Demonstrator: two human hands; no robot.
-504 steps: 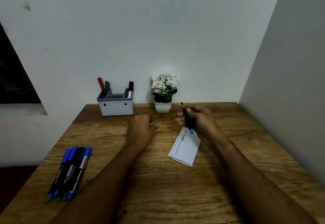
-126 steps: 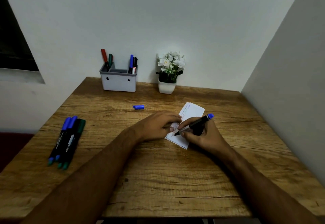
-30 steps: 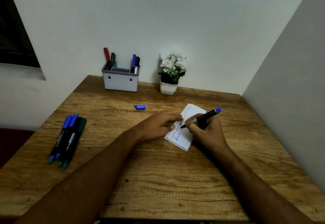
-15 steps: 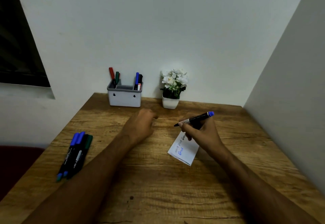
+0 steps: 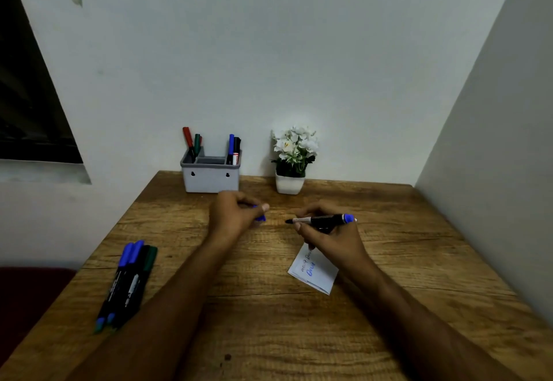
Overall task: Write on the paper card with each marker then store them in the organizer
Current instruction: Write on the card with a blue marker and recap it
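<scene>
**Head view: cap in my left hand, marker in my right**

Head camera is showing my left hand (image 5: 236, 213) pinching the small blue plastic cap (image 5: 261, 217) just above the wooden table (image 5: 269, 321). My right hand (image 5: 327, 235) is gripping the uncapped black marker with a blue end (image 5: 318, 219), its tip pointing toward the cap. I am keeping both near the folded white paper card (image 5: 314, 273). The grey plastic organizer (image 5: 211, 177) is standing by the wall, holding five markers.

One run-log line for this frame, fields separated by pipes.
left hand: pinches blue cap | right hand: holds uncapped marker | card: written, on table | next, likely: recap
</scene>
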